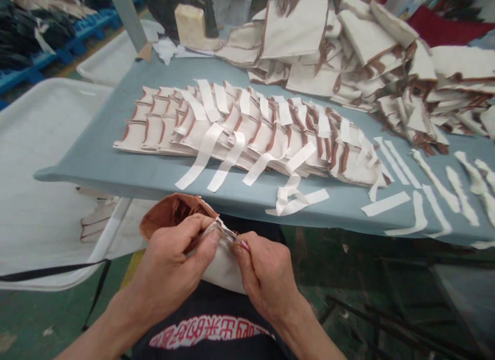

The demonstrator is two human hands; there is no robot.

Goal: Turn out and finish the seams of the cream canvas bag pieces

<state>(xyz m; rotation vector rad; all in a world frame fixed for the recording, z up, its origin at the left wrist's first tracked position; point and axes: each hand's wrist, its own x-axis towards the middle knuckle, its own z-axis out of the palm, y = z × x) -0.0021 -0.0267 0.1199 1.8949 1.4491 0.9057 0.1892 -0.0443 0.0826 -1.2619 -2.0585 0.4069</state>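
Observation:
In front of my lap I hold a cream fabric piece (224,270) with a brown lining (158,215) that gapes at its left end. My left hand (174,262) is closed, pinching the piece's edge between thumb and fingers. Close beside it, my right hand (266,270) is closed around a thin, pointed metal tool (233,237) with a bit of pink at the grip. The tool's tip meets the fabric edge near my left fingertips. Its exact kind is hidden by my fingers.
Ahead stands a blue-grey table (96,138) with overlapping rows of cream pieces (255,128) edged in brown. White strips (201,156) lie across them and to the right. A heap of similar pieces (294,30) fills the back right. A white tub (34,143) is at left.

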